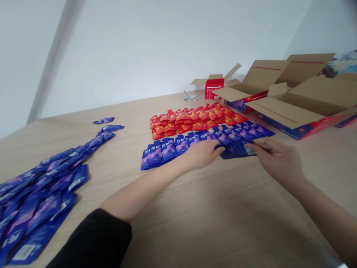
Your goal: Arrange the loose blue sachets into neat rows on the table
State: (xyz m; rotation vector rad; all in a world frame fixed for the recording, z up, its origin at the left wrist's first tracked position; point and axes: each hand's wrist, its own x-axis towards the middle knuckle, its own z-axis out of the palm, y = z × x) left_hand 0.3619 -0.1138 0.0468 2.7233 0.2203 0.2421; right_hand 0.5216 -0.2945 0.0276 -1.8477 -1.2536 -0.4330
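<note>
Pouches (235, 152) (purple foil, glossy)

**Gloss meets matt, quick finish notes**

The blue foil pouches (36, 219) at 9 o'clock are properly glossy, smooth film catching the light, and the red foil pouches (192, 121) at 12 o'clock shine the same. The tabletop (178, 230) is pale wood grain, smooth and low-sheen. The cardboard boxes (301, 100) at 2 o'clock are matt brown inside. The sleeve (92, 238) at 7 o'clock is matt black cloth.
</note>
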